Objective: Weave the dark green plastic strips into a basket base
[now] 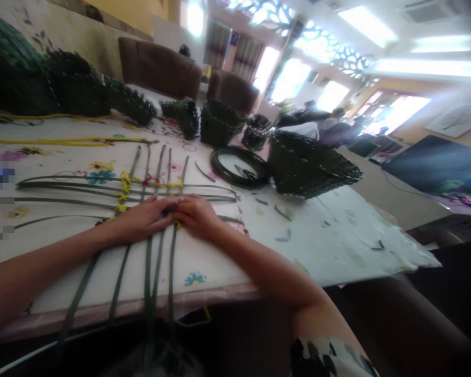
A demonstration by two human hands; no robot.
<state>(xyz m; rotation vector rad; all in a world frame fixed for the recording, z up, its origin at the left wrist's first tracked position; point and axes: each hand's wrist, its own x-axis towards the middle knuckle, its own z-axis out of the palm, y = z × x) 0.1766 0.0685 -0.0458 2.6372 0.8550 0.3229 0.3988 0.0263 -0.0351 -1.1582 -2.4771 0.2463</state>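
Several long dark green strips (149,272) lie crossed on the flowered tablecloth (204,262), some running toward me over the table edge, others running sideways. Yellow ties (123,183) mark the crossings. My left hand (145,217) rests flat on the strips with fingers stretched toward the middle. My right hand (196,214) lies beside it, fingers curled down onto the same crossing, touching the left fingertips. A small yellow bit (177,225) shows under them. What the right fingers pinch is hidden.
A dark woven basket (310,165) stands to the right, a coil of green strip (239,167) beside it. More woven baskets (220,123) and a green woven pile (43,78) line the far side. Yellow cord (63,141) lies at left. Brown chairs stand behind.
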